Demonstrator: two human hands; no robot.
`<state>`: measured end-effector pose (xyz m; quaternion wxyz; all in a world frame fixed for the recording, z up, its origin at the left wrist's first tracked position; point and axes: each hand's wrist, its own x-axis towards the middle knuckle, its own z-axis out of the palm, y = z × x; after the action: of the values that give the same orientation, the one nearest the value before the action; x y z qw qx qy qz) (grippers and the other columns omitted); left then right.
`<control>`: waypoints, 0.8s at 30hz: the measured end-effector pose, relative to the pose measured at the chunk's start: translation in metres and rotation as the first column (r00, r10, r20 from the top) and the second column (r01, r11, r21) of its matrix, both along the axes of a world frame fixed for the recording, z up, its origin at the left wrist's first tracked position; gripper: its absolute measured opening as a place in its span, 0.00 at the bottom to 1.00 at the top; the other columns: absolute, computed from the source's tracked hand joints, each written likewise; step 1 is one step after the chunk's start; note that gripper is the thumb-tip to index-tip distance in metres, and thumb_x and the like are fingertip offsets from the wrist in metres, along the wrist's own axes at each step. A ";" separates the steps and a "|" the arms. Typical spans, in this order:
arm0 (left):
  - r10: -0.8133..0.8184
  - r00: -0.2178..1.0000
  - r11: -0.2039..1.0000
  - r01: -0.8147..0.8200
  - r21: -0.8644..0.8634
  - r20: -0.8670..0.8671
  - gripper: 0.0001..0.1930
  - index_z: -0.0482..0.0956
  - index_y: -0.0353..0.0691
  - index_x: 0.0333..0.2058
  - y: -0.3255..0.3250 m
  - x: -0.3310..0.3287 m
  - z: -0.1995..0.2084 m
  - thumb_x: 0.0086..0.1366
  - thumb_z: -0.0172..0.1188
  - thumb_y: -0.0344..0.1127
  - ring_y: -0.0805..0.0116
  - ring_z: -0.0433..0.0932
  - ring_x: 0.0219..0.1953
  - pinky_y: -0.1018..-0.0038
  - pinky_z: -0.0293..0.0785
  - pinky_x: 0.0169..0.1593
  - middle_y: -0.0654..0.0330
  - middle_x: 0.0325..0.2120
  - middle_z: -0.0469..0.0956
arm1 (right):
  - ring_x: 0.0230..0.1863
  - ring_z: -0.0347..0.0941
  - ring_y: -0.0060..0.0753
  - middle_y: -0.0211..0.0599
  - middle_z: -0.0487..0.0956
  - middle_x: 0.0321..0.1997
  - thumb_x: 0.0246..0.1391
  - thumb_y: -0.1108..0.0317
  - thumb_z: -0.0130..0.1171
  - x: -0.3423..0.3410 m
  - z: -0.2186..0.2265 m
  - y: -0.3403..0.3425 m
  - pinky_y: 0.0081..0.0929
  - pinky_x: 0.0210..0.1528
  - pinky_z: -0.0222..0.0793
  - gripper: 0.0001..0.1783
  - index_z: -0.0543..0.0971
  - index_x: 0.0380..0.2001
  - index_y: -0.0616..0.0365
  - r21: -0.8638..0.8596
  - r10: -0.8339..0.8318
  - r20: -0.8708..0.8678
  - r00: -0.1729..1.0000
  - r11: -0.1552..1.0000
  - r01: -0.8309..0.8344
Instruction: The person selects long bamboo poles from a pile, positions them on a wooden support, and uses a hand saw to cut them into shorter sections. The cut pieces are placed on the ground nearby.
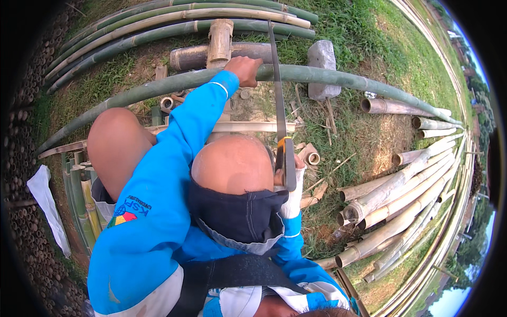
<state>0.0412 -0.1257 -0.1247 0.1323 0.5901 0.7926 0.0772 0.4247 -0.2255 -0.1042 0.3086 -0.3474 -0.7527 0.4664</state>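
Observation:
A long green bamboo pole [348, 79] lies crosswise in front of me. My left hand [244, 72] is closed over it, with the arm reaching forward in a blue sleeve. Just right of that hand, the long dark blade of a handsaw [279, 100] crosses the pole. My right hand [301, 158], beside my bent right knee, grips the saw's black and yellow handle; the handle and knee hide part of its fingers. Whether the blade has cut into the pole, I cannot tell.
Beyond the pole lie a thick dark bamboo log [193, 57] and a short upright-looking bamboo piece [219, 42]. A grey block [321, 58] touches the pole on the right. Cut bamboo poles [391, 198] lie stacked to the right; several green poles [132, 43] lie at the far left.

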 end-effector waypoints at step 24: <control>0.036 0.999 0.999 -0.036 -0.010 -0.006 0.31 0.81 0.42 0.55 -0.003 -0.006 0.008 0.52 0.75 0.40 0.40 0.87 0.46 0.47 0.84 0.52 0.42 0.42 0.88 | 0.51 0.74 0.34 0.43 0.74 0.55 0.63 0.76 0.59 0.077 0.038 -0.060 0.33 0.58 0.71 0.26 0.69 0.63 0.61 -0.392 0.051 0.195 0.980 0.919 0.030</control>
<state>0.0352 -0.1291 -0.1167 0.1317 0.5754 0.8038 0.0739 0.5018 -0.2859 -0.0660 0.1526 -0.4436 -0.6727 0.5721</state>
